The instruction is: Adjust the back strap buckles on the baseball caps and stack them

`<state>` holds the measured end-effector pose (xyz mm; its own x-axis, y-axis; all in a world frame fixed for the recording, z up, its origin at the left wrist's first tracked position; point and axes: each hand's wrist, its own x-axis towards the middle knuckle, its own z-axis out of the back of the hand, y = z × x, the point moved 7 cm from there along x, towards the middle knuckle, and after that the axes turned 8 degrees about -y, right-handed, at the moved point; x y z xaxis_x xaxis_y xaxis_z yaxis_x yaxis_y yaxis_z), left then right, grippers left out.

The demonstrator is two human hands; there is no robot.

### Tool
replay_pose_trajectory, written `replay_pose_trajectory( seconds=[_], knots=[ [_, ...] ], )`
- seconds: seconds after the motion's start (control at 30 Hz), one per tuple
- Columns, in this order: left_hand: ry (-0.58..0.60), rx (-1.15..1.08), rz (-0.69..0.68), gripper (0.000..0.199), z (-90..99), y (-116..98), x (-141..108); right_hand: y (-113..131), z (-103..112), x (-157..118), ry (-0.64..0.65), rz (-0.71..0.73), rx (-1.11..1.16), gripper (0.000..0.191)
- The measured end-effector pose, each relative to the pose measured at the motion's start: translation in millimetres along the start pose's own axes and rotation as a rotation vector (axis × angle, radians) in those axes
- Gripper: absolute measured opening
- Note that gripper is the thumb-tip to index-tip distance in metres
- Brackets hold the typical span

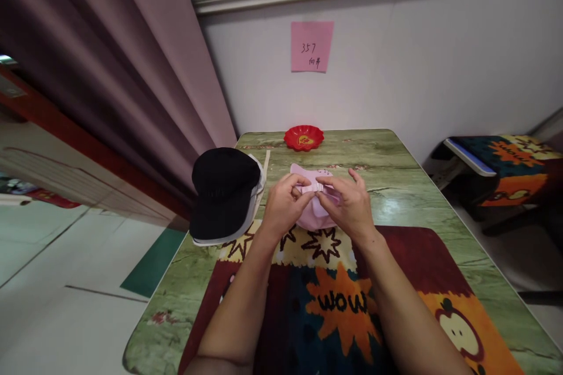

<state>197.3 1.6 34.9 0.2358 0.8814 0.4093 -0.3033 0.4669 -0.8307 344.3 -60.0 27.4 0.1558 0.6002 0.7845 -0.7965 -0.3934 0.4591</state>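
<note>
A pale pink cap [313,221] rests on the table with its back strap and small metal buckle [319,186] facing up. My left hand [284,202] is closed at the strap's left side, thumb and forefinger pinching it. On the other side, my right hand [349,202] pinches the strap by the buckle, with one finger raised away. The fingers cover part of the strap. To the left of my left hand sits a black cap [225,179], stacked over lighter caps [259,187] whose edges show beneath it.
A red scalloped dish [303,137] stands at the back of the green wood-patterned table [409,187]. A colourful mat [294,304] lies under my forearms. A pink note [312,47] is on the wall, a curtain [176,58] hangs left, and a covered stool [505,158] stands right.
</note>
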Motion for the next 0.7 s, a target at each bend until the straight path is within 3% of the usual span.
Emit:
replay_pose_trajectory(
  seconds=[0.1,0.3,0.6,0.7],
  knots=[
    [-0.067,-0.013,-0.023,0.009,2.8,-2.7,0.1,2.0,-0.1,1.1,0.008,0.009,-0.01,0.018],
    [-0.122,-0.113,0.067,0.009,-2.9,3.4,-2.3,6.3,0.3,1.7,0.018,0.002,0.003,0.011],
    [-0.296,0.148,-0.044,0.011,1.6,-2.0,-7.3,2.7,-2.1,-0.8,0.018,-0.059,0.003,0.01],
    [-0.284,0.163,-0.03,0.011,1.1,-0.9,-7.3,2.2,-1.9,-0.5,0.017,-0.057,-0.002,0.01]
  ],
)
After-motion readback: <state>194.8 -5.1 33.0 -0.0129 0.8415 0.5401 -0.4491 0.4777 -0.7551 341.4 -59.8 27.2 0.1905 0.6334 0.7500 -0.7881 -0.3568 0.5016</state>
